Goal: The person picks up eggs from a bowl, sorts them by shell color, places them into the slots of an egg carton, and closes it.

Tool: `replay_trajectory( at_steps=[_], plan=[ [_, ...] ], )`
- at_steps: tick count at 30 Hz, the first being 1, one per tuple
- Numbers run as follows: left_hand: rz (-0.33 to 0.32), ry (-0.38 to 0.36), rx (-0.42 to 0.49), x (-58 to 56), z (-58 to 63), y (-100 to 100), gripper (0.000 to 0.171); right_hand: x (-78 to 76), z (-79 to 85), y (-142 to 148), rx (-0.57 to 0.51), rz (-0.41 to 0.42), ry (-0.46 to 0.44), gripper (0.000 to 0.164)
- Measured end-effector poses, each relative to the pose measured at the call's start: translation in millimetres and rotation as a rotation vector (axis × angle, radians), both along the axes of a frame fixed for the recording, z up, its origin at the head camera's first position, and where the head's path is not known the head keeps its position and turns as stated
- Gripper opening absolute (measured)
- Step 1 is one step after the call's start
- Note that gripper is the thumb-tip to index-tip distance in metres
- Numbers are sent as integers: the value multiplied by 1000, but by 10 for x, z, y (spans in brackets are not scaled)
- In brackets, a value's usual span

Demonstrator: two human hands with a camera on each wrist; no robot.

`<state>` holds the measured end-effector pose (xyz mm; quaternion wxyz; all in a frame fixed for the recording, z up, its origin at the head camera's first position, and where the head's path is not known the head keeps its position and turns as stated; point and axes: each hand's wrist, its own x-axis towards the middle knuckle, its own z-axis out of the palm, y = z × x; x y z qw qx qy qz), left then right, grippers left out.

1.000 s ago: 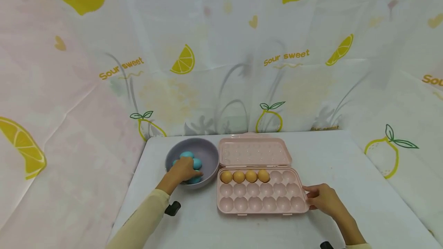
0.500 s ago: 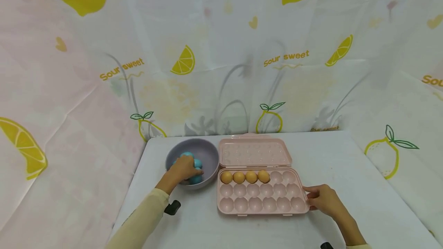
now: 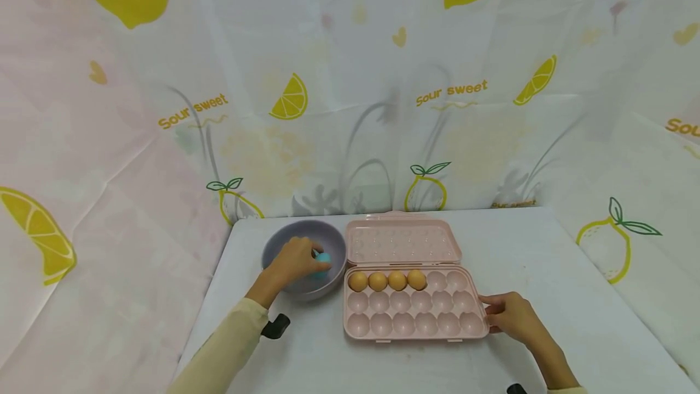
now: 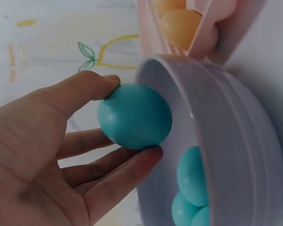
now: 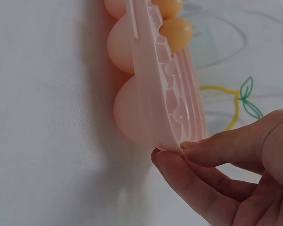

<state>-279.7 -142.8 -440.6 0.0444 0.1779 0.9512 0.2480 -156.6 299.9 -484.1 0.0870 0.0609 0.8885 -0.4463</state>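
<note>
A blue egg (image 4: pixel 134 117) is pinched between the thumb and fingers of my left hand (image 3: pixel 295 258), held over the grey bowl (image 3: pixel 336 237). Several more blue eggs (image 4: pixel 193 176) lie lower in that bowl, as the left wrist view shows; in the head view my hand covers most of them. My right hand (image 3: pixel 512 316) grips the right edge of the pink egg tray (image 3: pixel 404 334), thumb on the rim and fingers beneath. Several orange-yellow eggs (image 3: pixel 397 279) sit in the tray's back row, from its left end.
The tray's lid (image 3: pixel 404 241) lies folded back behind it, hinged along the far edge. The bowl stands close against the tray's left side. A white table (image 3: pixel 525 242) carries everything, with a lemon-printed cloth (image 3: pixel 339 78) hanging behind and at the sides.
My left hand has picked a blue egg up from among the others and lifted it, shifting slightly to the right within the bowl. The right hand and tray have stayed put.
</note>
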Motion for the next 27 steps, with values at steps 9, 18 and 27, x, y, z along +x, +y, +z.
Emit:
replay_trajectory(
  at_steps=[9,18,27],
  plan=[
    [-104,134,100,37,94,107,19,-1,-7,-10,6,-17,-14,45],
    [-190,164,181,83,148,241,24,-12,-21,7,10,-12,-6,45],
    [-250,148,170,133,162,337,36,-16,-23,8,6,-3,-2,45]
  ],
)
